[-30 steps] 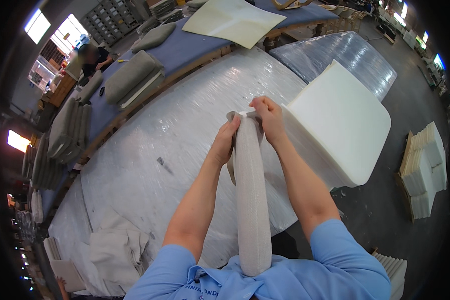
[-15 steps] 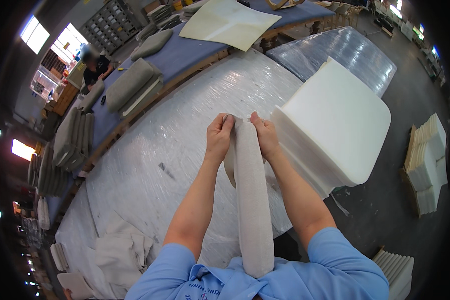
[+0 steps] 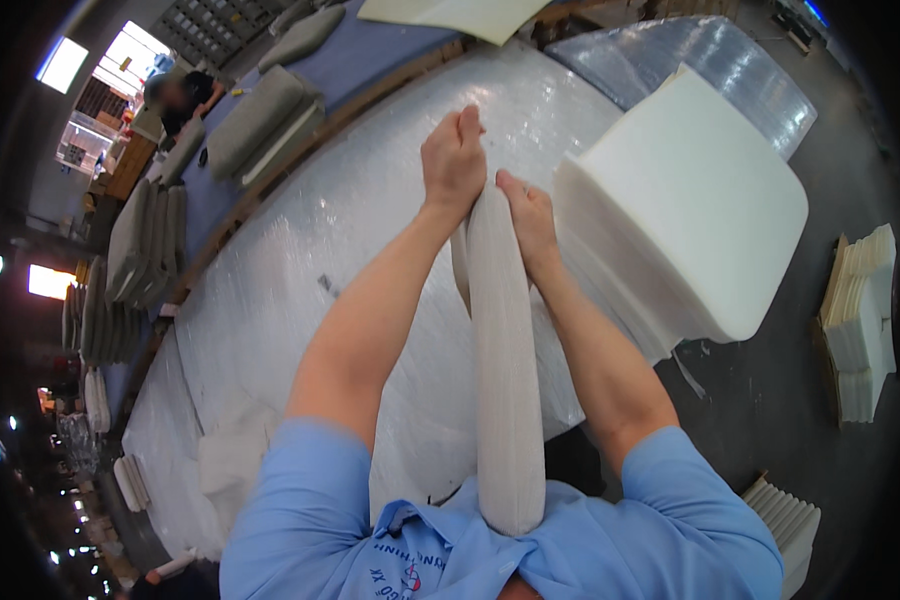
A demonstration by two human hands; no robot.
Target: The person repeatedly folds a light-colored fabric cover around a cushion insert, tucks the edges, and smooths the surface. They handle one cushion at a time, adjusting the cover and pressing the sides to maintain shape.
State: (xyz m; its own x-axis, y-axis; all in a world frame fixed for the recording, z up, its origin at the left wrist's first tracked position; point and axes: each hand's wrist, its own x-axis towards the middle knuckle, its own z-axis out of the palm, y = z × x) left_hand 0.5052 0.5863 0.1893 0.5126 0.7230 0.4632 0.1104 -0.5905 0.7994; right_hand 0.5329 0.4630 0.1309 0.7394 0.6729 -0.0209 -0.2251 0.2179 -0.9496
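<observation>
A long, light-grey fabric-covered cushion (image 3: 508, 360) stands on its edge in front of me, its near end against my shirt. My right hand (image 3: 530, 215) grips its far end from the right side, thumb near the top corner. Just beyond that end, to the left, my left hand (image 3: 453, 165) is closed, fingers curled in. Whatever it pinches is hidden behind the fingers. Part of the cushion's side shows below my left wrist.
Plastic-wrapped surface (image 3: 300, 270) lies beneath. White foam sheets (image 3: 700, 200) are stacked at right. A blue-topped table (image 3: 360, 60) with grey cushions (image 3: 265, 125) runs along the far left, where another person (image 3: 180, 100) sits. Pale fabric (image 3: 235, 455) lies at lower left.
My left hand has moved up and away past the cushion's far end, parting from the right hand's level. The right hand still grips that end. The whole view has shifted slightly.
</observation>
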